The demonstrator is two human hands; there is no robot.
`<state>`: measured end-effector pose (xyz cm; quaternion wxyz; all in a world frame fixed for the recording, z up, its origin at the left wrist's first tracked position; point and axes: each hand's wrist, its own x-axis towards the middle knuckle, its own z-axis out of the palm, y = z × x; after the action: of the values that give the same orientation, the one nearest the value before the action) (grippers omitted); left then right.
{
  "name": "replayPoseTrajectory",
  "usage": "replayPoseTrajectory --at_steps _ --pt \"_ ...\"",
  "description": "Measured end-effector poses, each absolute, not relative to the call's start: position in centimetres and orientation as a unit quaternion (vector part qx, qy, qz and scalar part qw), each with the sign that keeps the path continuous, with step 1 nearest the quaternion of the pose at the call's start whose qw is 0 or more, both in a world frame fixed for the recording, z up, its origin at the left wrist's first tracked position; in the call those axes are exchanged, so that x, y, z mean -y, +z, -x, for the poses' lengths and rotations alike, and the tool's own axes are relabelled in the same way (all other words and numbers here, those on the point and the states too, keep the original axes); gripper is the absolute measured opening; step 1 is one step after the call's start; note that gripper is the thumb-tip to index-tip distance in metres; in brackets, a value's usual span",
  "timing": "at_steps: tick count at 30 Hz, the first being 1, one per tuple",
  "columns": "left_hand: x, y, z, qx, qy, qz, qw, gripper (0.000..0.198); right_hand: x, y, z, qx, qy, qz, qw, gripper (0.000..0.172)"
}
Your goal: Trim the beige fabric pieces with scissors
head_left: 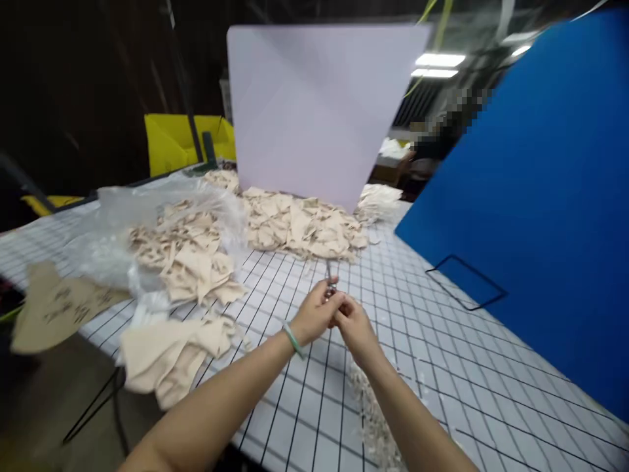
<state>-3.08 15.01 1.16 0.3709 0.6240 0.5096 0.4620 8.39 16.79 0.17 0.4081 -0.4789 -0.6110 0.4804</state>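
My left hand (317,313), with a pale green bangle at its wrist, is closed around a slim metal tool (329,270). The tool looks like small scissors or snips and points away from me over the gridded table. Pressed up against it is my right hand (354,326), its fingers bent and pinched together. Whatever lies between those fingertips is hidden. Below the right wrist, a strip of small pale scraps (374,413) lies on the table (295,400).
Beige fabric pieces (299,226) are heaped at the back before a white panel (314,111). At left are a clear plastic bag (113,216) of fabric, a loose beige cloth (167,351) and a marked brown piece (63,305). A blue panel (535,216) leans at right.
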Motion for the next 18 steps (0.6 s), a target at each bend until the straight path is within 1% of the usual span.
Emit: replayPoseTrajectory --at_steps 2,4,7,9,10,12,13,15,16,18 --pt "-11.9 -0.3 2.4 -0.518 0.46 -0.62 0.368 0.037 -13.7 -1.4 -9.5 0.624 0.473 0.507 0.361 0.039" --pt "-8.9 -1.1 2.8 -0.517 0.447 -0.643 0.346 0.033 -12.5 -2.0 -10.6 0.657 0.413 0.554 0.303 0.037" --pt "-4.3 -1.8 5.1 -0.538 0.403 -0.697 0.249 0.036 -12.4 -2.4 -10.4 0.689 0.343 0.595 0.233 0.045" --pt "-1.5 -2.2 7.5 -0.58 0.373 -0.705 0.163 0.036 -12.3 -2.6 -8.2 0.699 0.35 0.584 0.218 0.05" --pt "-0.4 -2.5 9.0 -0.612 0.357 -0.695 0.124 0.035 -12.0 -2.7 -6.7 0.709 0.361 0.567 0.216 0.05" --pt "1.4 -2.8 12.5 -0.69 0.305 -0.655 0.045 0.035 -11.1 -3.0 -2.9 0.732 0.382 0.521 0.216 0.045" --pt "2.1 -2.9 14.4 -0.732 0.268 -0.626 0.011 0.038 -10.6 -3.2 -0.9 0.745 0.39 0.497 0.217 0.04" --pt "2.9 -2.8 18.0 -0.795 0.196 -0.574 -0.016 0.05 -9.5 -3.6 2.4 0.76 0.399 0.464 0.22 0.03" --pt "3.1 -2.7 19.6 -0.806 0.174 -0.565 -0.013 0.051 -9.1 -3.8 3.6 0.764 0.401 0.454 0.222 0.027" --pt "2.9 -2.2 22.1 -0.801 0.16 -0.577 0.009 0.042 -8.7 -4.1 4.8 0.763 0.411 0.444 0.226 0.023"
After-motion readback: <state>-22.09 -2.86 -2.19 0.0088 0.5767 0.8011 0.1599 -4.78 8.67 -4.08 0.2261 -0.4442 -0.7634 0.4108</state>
